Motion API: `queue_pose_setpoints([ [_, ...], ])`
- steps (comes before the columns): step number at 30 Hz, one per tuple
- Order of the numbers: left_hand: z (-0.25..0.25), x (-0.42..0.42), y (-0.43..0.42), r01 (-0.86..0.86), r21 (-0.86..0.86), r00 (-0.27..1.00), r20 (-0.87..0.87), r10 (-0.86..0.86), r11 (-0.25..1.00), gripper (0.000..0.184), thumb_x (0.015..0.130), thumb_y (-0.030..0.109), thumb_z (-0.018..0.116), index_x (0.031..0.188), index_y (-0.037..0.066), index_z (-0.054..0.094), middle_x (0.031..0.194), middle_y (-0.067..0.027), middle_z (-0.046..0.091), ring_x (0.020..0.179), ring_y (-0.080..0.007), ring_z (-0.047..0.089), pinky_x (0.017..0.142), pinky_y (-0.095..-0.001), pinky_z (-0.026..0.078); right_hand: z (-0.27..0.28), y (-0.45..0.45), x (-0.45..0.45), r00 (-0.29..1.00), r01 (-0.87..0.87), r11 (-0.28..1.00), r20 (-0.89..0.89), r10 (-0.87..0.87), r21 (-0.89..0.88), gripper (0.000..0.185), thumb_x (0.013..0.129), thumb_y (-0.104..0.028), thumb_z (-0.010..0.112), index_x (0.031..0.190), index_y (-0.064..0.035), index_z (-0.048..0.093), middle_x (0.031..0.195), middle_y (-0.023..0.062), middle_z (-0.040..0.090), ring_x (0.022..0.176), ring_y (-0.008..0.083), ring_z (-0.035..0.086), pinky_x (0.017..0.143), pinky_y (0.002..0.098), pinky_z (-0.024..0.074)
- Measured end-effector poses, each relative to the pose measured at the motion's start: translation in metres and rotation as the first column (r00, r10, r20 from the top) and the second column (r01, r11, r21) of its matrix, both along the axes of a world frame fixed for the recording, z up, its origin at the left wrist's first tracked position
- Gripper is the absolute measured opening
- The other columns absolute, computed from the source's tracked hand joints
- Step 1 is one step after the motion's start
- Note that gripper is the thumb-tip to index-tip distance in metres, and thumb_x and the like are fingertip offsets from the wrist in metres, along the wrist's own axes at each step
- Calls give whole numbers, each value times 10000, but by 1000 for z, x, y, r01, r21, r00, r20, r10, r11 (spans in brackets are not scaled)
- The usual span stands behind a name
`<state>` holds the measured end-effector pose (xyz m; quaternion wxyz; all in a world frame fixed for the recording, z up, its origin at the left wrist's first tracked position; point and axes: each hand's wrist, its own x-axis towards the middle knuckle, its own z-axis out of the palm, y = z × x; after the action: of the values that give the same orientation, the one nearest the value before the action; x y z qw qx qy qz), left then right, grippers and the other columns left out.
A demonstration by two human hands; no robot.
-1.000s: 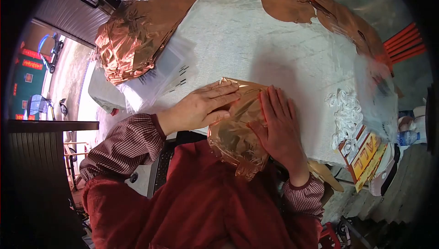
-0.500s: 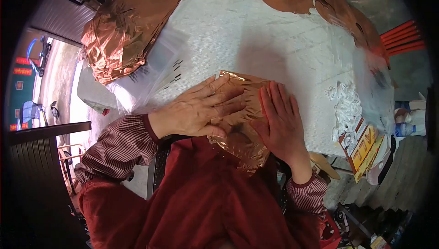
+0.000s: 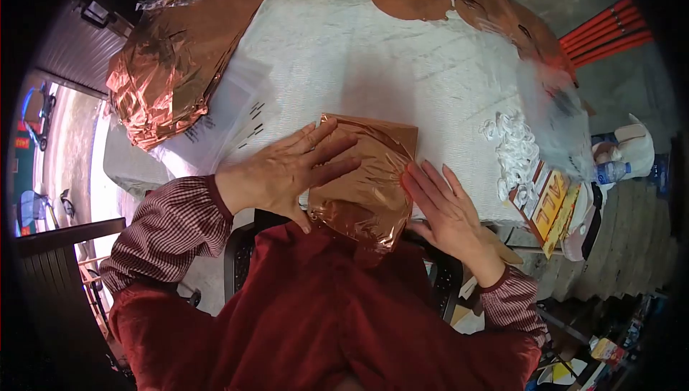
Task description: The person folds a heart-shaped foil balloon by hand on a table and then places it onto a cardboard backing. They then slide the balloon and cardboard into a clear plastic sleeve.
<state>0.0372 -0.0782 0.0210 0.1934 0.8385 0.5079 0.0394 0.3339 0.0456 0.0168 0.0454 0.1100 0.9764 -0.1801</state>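
Note:
A crinkled copper-coloured foil sheet [image 3: 366, 175] lies on the near edge of the white-covered table [image 3: 323, 46], its lower end hanging over my lap. At its left side is my left hand [image 3: 280, 172], fingers spread over the foil's upper left part and nothing gripped. On the right, my right hand [image 3: 448, 211] rests its fingertips at the foil's right edge, fingers extended and slightly apart. The foil looks folded, with creases running across its top.
A pile of copper foil [image 3: 161, 89] sits at the left beside clear plastic bags [image 3: 233, 104]. White loops of string [image 3: 517, 154] lie at the right, near a yellow and red printed card [image 3: 552, 208]. More foil lines the far edge.
Both hands have lifted and spread from the foil's middle toward its sides, so more of the sheet shows. The whole view has shifted, with the table's things appearing further left.

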Motion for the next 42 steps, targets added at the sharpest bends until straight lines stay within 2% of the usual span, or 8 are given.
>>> queue_pose_setpoints([
  [5,-9,5,-3,-79,36,997,20,79,996,902,744,529,667,1466,98,341,1544,-172,217,1436,-424,98,1148,-514,176,-12,-17,-10,976,173,962,-172,-137,212,714,694,-161,715,1359,-56,477,1428,120,441,1354,281,378,1148,453,225],
  [8,-9,5,-4,-90,30,996,32,89,995,862,750,487,670,1457,100,363,1545,-158,225,1436,-424,100,1145,-512,186,-19,-21,-15,968,123,950,-246,-51,288,603,712,-104,666,1303,-83,551,1376,104,504,1319,267,431,1131,447,267],
  [13,-9,7,-9,-113,91,991,89,105,990,771,737,346,652,1441,153,403,1541,-118,257,1437,-397,136,1148,-510,199,-17,-23,-15,955,101,972,-295,-35,210,553,735,-79,629,1285,-105,577,1339,78,545,1289,253,472,1115,437,302],
  [18,-15,28,-36,-124,350,972,-144,184,929,577,794,183,565,1358,81,494,1451,-101,424,1376,-272,350,1149,-428,253,-17,-23,-16,954,102,975,-298,-40,195,542,750,-79,624,1289,-107,574,1352,78,536,1299,251,465,1115,432,303],
  [19,-15,34,-40,-157,408,975,-83,208,899,495,821,146,524,1308,56,533,1385,-102,498,1309,-229,449,1142,-399,286,-16,-23,-16,954,108,976,-297,-48,189,534,754,-75,620,1285,-106,576,1354,79,535,1302,251,463,1116,432,302],
  [29,-35,50,-55,-354,459,935,179,306,815,372,804,144,568,1161,75,646,1257,-86,603,1218,-228,545,1070,-385,385,-17,-23,-16,957,112,976,-286,-56,185,485,765,-85,632,1248,-94,597,1314,90,566,1277,254,489,1115,426,299],
  [38,-31,53,-55,-423,418,906,215,364,804,366,761,146,634,1123,117,674,1240,-47,622,1218,-198,550,1102,-414,323,-29,-27,-8,835,12,996,-547,-56,-83,310,752,-51,682,1062,-68,694,1133,75,670,1127,273,601,985,459,430],
  [42,-26,56,-54,-442,390,897,200,394,808,356,746,120,647,1100,110,681,1238,-46,624,1235,-206,538,1119,-437,297,-23,-25,-9,850,50,990,-515,-111,-129,278,749,-44,685,1026,-66,700,1061,70,695,1100,273,618,983,434,426],
])
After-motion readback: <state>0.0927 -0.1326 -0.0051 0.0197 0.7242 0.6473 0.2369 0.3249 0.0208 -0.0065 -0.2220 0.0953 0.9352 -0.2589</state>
